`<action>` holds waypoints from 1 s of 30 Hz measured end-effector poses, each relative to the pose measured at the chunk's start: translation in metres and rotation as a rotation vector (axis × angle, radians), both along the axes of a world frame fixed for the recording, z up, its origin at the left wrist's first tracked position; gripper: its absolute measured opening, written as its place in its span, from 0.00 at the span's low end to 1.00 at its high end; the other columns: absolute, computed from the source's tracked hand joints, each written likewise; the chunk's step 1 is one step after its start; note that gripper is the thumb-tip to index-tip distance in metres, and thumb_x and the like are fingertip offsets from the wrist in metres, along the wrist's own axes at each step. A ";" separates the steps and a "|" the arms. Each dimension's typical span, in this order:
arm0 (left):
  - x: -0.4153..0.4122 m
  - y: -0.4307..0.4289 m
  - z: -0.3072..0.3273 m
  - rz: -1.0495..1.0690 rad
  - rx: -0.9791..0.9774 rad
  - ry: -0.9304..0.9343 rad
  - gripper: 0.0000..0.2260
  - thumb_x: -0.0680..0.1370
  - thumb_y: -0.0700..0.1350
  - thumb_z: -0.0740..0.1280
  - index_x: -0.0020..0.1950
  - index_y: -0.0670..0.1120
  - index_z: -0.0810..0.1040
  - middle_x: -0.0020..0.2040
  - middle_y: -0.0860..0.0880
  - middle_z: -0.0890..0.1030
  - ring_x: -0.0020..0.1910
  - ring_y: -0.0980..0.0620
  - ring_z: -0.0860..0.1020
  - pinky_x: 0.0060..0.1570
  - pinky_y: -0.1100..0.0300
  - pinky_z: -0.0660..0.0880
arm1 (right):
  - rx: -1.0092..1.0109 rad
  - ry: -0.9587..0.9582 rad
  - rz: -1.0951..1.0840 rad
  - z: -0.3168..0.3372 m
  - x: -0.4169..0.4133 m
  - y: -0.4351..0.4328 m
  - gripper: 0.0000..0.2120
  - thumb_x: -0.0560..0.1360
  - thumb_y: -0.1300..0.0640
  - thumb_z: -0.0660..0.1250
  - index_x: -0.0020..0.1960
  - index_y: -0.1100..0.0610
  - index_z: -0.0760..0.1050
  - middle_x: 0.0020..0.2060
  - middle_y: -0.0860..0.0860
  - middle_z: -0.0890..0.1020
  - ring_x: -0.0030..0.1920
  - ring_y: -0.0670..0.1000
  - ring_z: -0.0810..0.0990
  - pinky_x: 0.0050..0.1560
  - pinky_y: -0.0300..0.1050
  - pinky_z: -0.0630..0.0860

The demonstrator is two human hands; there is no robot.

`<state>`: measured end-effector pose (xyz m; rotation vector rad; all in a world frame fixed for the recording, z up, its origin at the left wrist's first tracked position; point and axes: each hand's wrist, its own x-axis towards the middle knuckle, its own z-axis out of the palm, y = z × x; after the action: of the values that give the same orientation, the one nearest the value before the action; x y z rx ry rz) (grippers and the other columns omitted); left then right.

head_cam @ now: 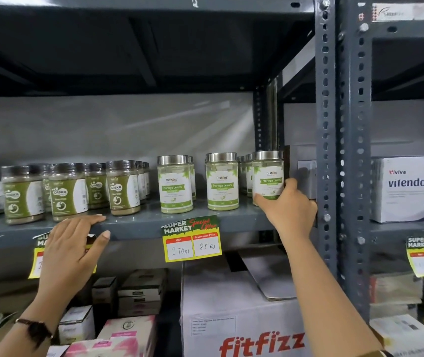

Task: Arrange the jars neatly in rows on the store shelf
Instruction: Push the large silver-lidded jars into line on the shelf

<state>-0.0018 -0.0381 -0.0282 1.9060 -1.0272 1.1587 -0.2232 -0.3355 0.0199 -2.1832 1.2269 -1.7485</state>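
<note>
Three Moringa Leaves jars with silver lids front the grey shelf (138,221): one in the middle (174,184), one to its right (222,181), and the rightmost jar (267,176). My right hand (287,208) grips the rightmost jar around its lower part, near the shelf's right end. More silver-lidded jars stand behind these. Several dark-lidded green Gaska jars (68,191) are grouped on the left of the shelf. My left hand (71,249) rests open on the shelf's front edge below the Gaska jars, holding nothing.
A perforated steel upright (342,150) stands just right of my right hand. A yellow price tag (192,238) hangs from the shelf edge. A Vitendo box (412,189) sits on the neighbouring shelf. A Fitfizz carton (242,318) and small boxes fill the shelf below.
</note>
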 end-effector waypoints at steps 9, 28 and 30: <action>0.003 0.002 0.000 -0.001 0.010 -0.002 0.19 0.75 0.55 0.55 0.56 0.44 0.76 0.50 0.45 0.78 0.53 0.43 0.72 0.55 0.46 0.63 | -0.099 -0.177 0.054 -0.001 -0.004 0.031 0.39 0.67 0.45 0.72 0.69 0.63 0.61 0.59 0.61 0.77 0.58 0.61 0.76 0.55 0.57 0.72; 0.005 0.005 -0.001 -0.047 0.015 0.016 0.20 0.74 0.56 0.56 0.56 0.45 0.76 0.52 0.48 0.78 0.55 0.46 0.71 0.57 0.51 0.61 | -0.012 -0.038 0.097 0.001 0.055 0.063 0.26 0.63 0.35 0.69 0.49 0.55 0.72 0.43 0.51 0.82 0.47 0.55 0.79 0.47 0.49 0.67; 0.007 0.005 -0.001 -0.047 0.017 0.015 0.20 0.75 0.56 0.56 0.56 0.45 0.76 0.52 0.48 0.78 0.55 0.46 0.71 0.57 0.50 0.62 | -0.015 -0.033 0.087 0.001 0.055 0.062 0.26 0.63 0.35 0.69 0.48 0.55 0.72 0.42 0.51 0.82 0.46 0.55 0.79 0.47 0.49 0.66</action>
<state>0.0047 -0.0327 -0.0295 1.8913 -1.0711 1.1103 -0.1677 -0.2737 0.0206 -2.1714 1.0982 -1.7577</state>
